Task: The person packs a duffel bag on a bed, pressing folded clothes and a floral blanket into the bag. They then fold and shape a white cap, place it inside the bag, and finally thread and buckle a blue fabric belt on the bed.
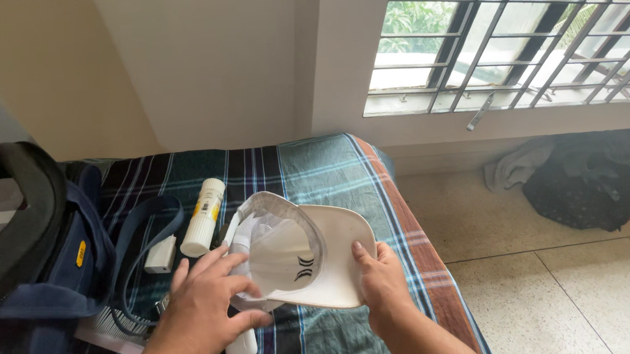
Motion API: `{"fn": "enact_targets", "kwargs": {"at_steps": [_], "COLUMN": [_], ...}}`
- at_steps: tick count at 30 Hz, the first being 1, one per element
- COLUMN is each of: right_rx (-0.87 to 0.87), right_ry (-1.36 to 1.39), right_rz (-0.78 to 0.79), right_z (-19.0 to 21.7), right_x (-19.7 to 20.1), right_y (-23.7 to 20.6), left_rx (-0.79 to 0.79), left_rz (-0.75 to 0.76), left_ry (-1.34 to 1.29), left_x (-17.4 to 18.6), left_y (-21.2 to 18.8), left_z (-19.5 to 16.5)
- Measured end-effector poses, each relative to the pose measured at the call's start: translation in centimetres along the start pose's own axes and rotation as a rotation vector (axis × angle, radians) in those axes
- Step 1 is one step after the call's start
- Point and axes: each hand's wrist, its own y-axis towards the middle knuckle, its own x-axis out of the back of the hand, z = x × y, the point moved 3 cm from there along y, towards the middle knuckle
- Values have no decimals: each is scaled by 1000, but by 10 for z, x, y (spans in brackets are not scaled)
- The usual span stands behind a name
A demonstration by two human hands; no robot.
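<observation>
Both hands hold a white cap [303, 254] above the plaid bedspread [314, 169]. It is a soft white baseball cap with a stiff curved brim and a small dark wavy mark on the front, turned so its hollow inside faces up toward me. My right hand [379, 278] pinches the brim's edge, thumb on top, fingers curled beneath. My left hand [208, 304] lies palm down over the crown's near side, fingers spread and pressing into the fabric. Beyond my left fingers lies a white tube with a yellow label [203, 217], and beside it a small white charger block [160, 255]. Farther left sits a navy bag [58, 283], its strap looping near my wrist.
</observation>
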Motion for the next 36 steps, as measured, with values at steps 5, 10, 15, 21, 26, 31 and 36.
{"fn": "enact_targets", "kwargs": {"at_steps": [5,10,15,21,26,31,36], "right_rx": [-22,-83,-82,-128,-100,-49,-51], "right_ry": [8,-49,-58,-109,-261,-284,-380], "right_rz": [54,68,124,155,172,245,182], "right_z": [7,19,22,15,8,1,-1], "right_x": [2,-1,-7,-12,-14,-7,6], "right_y": [-14,-29,-34,-36,-42,-35,-17], "left_rx": [258,295,341,391,434,525,583], "left_rz": [99,53,90,100,76,64,146], "left_ry": [19,33,27,56,73,26,43], "left_x": [12,26,27,30,31,30,26], "left_y": [-2,-11,-19,-28,-32,-33,-31], "left_z": [-10,-23,-23,-16,-15,-19,-26]}}
